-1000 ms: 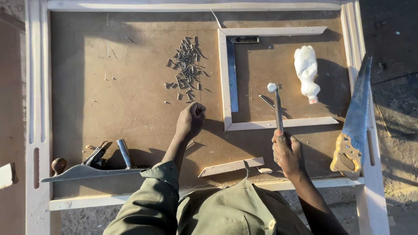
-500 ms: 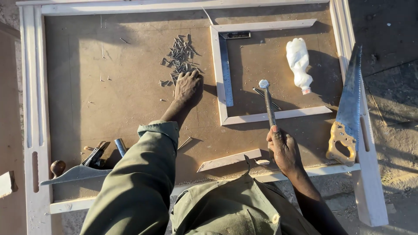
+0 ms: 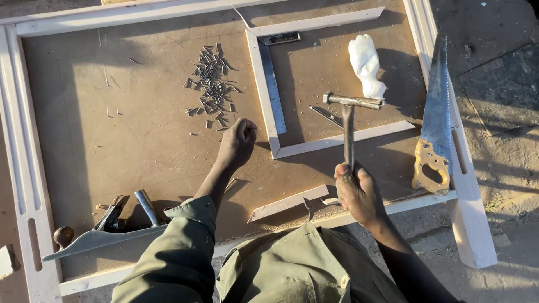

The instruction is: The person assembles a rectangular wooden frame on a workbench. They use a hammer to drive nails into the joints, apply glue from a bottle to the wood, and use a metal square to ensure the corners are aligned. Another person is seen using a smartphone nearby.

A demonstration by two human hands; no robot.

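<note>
The brown board worktop (image 3: pixel 140 146), edged by a pale wooden frame (image 3: pixel 17 140), lay on bare, sunlit ground (image 3: pixel 499 106), and over the last second the view of it had drawn closer. Inside it lay a smaller pale frame (image 3: pixel 264 90) with a steel square (image 3: pixel 273 84) along its left rail, a handsaw (image 3: pixel 435 118) on the right edge and a hand plane (image 3: pixel 106 227) at lower left. The left hand (image 3: pixel 237 143) had gone up to the heap of nails (image 3: pixel 212 81) and come back, now curled shut just below it beside the small frame's corner, probably pinching a nail, though none showed. The right hand (image 3: pixel 355 188) stayed gripped on the hammer (image 3: pixel 349 120), whose head had swung sideways over the frame's lower rail, suggesting nailing there was about to begin. A white cloth bundle (image 3: pixel 365 64) lay just beyond the hammer head.
</note>
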